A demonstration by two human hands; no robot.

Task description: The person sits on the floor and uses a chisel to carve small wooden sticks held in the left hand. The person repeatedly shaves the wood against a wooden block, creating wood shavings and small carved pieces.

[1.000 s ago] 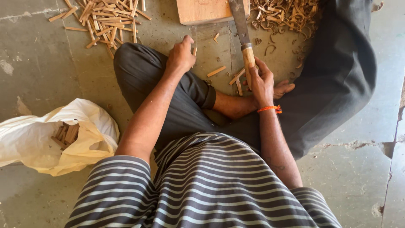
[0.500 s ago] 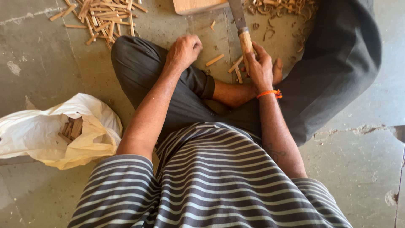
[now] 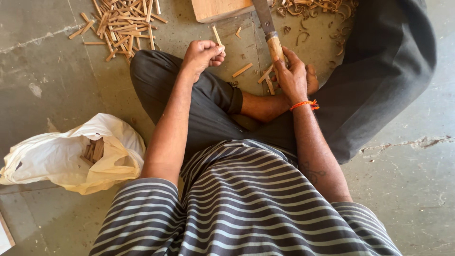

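I'm looking down at a worn grey concrete floor (image 3: pixel 47 61), stained and cracked at the right, with a person sitting cross-legged on it in dark trousers and a striped shirt. A heap of short wooden sticks (image 3: pixel 121 26) lies at the upper left, curled shavings (image 3: pixel 317 9) at the upper right, and a white plastic bag (image 3: pixel 61 156) holding more wood pieces sits beside the left knee.

The right hand (image 3: pixel 291 78), an orange thread at its wrist, has its fingers wrapped around the wooden handle of a knife (image 3: pixel 270 28). The knife's long axis runs nearly straight away from the body, leaning slightly left, blade pointing up toward a wooden block (image 3: pixel 220 9). The left hand (image 3: pixel 201 54) is closed, pinching a thin stick (image 3: pixel 217 36) that points up and a little left, just above the left knee.

The blade tip and most of the block are cut off by the top edge. A few loose sticks lie on the floor between the hands.
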